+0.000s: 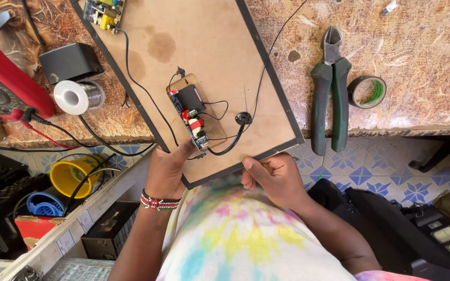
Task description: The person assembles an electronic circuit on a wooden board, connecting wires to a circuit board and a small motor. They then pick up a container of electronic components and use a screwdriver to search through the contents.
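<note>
Brown board (209, 41) edge in both hands' closed grip: left hand (169, 169), right hand (273, 178).

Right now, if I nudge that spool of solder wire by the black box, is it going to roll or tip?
The solder spool lies on its side with a round flange facing up, so it would probably roll. It sits near the edge of the workbench, so it might drop. Wound metal wire likely makes it heavy for its size.
</note>
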